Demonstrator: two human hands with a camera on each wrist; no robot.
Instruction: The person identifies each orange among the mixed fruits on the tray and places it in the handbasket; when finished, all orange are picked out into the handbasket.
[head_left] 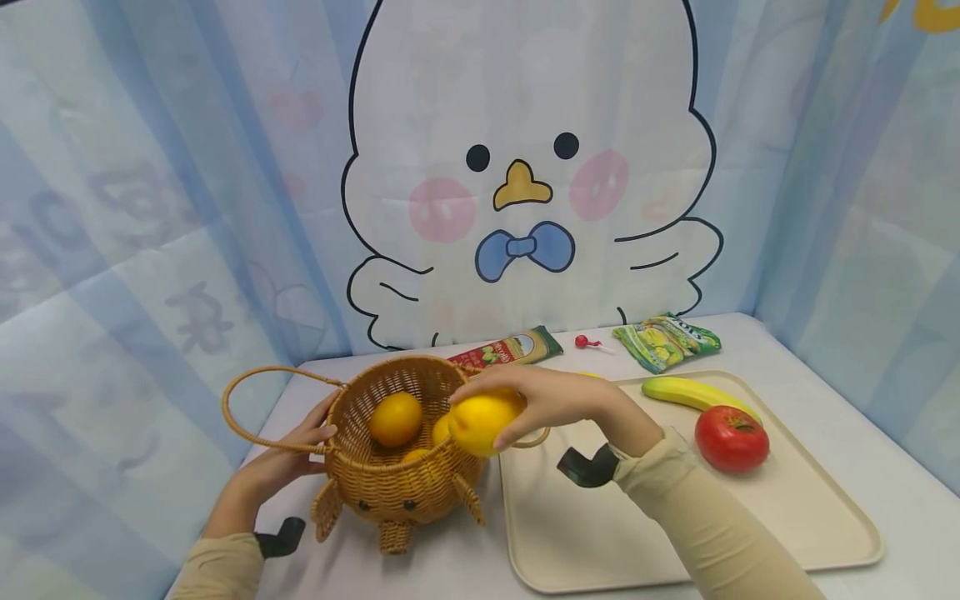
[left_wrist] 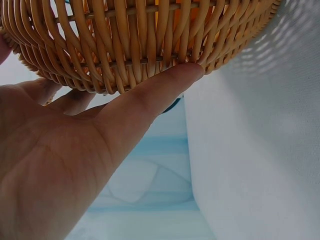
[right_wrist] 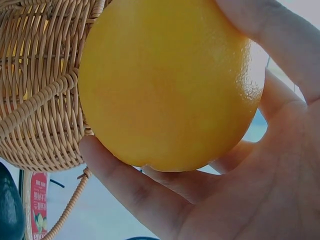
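Observation:
A woven wicker basket with an animal face stands on the left of the table. My left hand holds its left side, thumb near the rim; in the left wrist view one straight finger lies along the wickerwork. Over the right rim, my right hand grips a lemon, which fills much of the right wrist view between thumb and fingers. Inside the basket lie an orange and other yellow fruit, partly hidden by the rim and the lemon.
A beige tray on the right holds a banana and a red apple. Behind are a red-green packet, a lollipop and a green bag. The right wrist view shows a dark rounded thing.

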